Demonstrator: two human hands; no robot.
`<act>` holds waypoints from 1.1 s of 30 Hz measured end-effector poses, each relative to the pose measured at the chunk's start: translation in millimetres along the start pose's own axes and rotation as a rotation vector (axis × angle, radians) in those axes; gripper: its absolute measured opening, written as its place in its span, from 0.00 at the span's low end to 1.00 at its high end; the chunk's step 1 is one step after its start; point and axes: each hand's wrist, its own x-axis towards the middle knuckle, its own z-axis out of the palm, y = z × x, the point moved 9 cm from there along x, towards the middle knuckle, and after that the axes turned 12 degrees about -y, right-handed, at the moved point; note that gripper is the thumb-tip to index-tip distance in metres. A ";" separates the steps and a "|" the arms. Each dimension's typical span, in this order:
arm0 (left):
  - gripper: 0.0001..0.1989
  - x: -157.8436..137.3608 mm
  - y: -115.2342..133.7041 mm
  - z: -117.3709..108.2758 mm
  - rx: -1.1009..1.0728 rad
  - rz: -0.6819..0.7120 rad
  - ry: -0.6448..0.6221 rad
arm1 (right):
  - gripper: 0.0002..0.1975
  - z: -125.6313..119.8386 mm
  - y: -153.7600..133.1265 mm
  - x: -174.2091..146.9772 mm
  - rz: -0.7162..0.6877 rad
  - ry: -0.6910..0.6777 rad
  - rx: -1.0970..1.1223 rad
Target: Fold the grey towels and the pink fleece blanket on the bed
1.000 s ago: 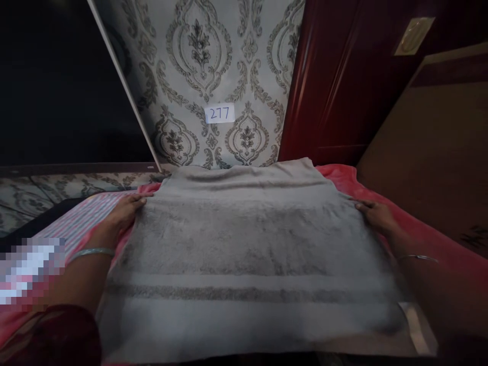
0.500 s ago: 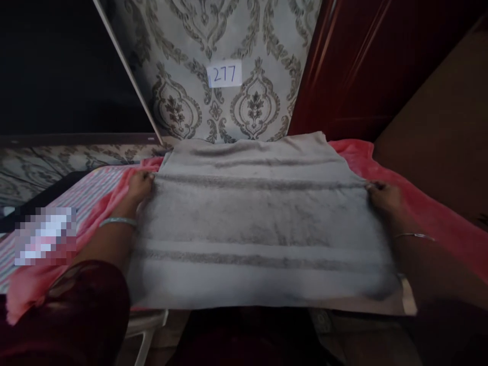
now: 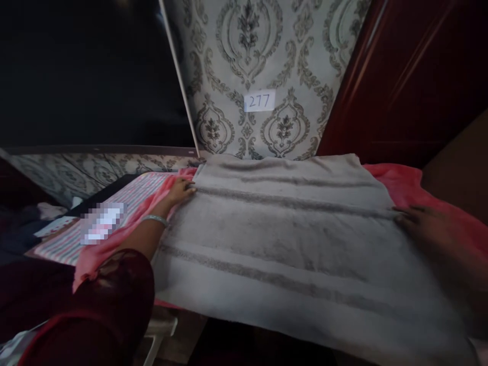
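A grey towel (image 3: 274,236) with darker ribbed bands lies spread in front of me, its near edge hanging toward my body. At its left edge, my left hand (image 3: 182,192) is closed on the border near the upper band, fingertips pinching the cloth. My right hand (image 3: 423,221) is at the opposite edge, level with the same band. Its fingers look stretched out and loosened, with the tips touching the towel; motion blurs the hand and forearm. Beneath the towel, a pink fluffy cloth (image 3: 400,183) shows on both sides.
A striped cloth (image 3: 141,190) lies at left, with a blurred-out item (image 3: 102,223) on it. A large dark screen (image 3: 91,76) stands behind at left. Patterned wallpaper (image 3: 267,137) carries a paper marked 277 (image 3: 259,100). A dark red panel (image 3: 404,76) rises at right.
My view has swung left, so everything sits further right and lower. The right hand's fingers have loosened from their pinch, while the left stays at the towel's edge.
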 end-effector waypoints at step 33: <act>0.15 -40.7 29.9 8.3 0.293 -0.047 0.002 | 0.15 9.3 -42.1 -38.4 -0.036 0.082 -0.194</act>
